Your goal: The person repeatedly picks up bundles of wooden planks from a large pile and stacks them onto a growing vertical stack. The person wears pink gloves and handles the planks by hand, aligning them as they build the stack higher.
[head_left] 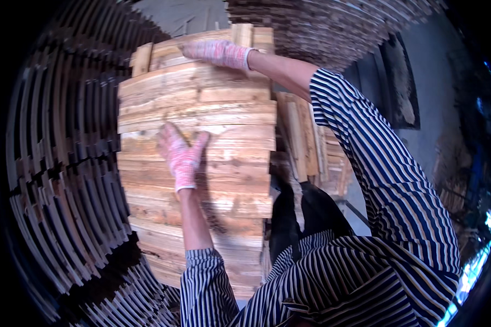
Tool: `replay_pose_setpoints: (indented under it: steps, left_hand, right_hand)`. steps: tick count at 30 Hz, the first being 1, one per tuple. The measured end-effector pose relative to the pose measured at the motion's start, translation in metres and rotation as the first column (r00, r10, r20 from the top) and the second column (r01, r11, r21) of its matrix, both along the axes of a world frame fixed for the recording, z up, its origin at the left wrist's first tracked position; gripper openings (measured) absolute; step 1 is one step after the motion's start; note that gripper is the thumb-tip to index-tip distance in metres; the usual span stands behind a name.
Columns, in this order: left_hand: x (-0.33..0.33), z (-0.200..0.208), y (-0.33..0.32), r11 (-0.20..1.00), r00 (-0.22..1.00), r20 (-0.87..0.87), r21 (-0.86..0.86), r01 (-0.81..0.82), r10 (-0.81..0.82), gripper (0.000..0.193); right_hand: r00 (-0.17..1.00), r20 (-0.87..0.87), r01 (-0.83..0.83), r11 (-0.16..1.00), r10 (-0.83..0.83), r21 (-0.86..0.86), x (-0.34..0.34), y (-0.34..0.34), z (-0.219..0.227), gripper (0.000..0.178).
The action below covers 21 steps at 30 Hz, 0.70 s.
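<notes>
Wooden planks (202,166) lie side by side in a broad layer in front of me, their long edges running left to right. My left hand (183,159), in a pink-and-white knit glove, rests on the middle of the layer with its thumb spread away from the fingers. Toward the far edge, my right hand (215,53) wears the same kind of glove and stretches flat along a plank. Its fingertips are blurred. Beside it, a short crosspiece of wood (242,36) shows on the right, and another short piece (142,59) at the far left corner.
Tall stacks of thin boards (65,147) line the left side. Another board stack (333,27) stands at the back. Close to my legs on the right are loose planks (305,139). A dark flat panel (390,82) lies farther right on the grey floor (442,98).
</notes>
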<state>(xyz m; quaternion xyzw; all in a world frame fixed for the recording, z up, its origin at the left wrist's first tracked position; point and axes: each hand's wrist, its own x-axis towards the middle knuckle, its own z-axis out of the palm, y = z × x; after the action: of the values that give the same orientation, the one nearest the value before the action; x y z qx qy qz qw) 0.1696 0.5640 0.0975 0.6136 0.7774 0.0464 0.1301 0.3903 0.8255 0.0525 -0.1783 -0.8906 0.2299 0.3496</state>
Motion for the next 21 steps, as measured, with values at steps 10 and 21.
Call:
replay_pose_setpoints:
  steps: [10,21]
  left_hand:
    - [0.269,-0.01,-0.203,0.955,0.591,0.755,0.169,0.243,-0.284,0.058]
    - [0.323,-0.444,-0.17,0.745,0.494,0.605,-0.652,-0.144,0.625,0.098]
  right_hand:
    - [0.489,0.42,0.839,0.28,-0.765,-0.466,0.322,-0.275,-0.142,0.047]
    - [0.415,0.844,0.834,-0.23,-0.339,-0.502,0.365,-0.443,-0.416,0.081]
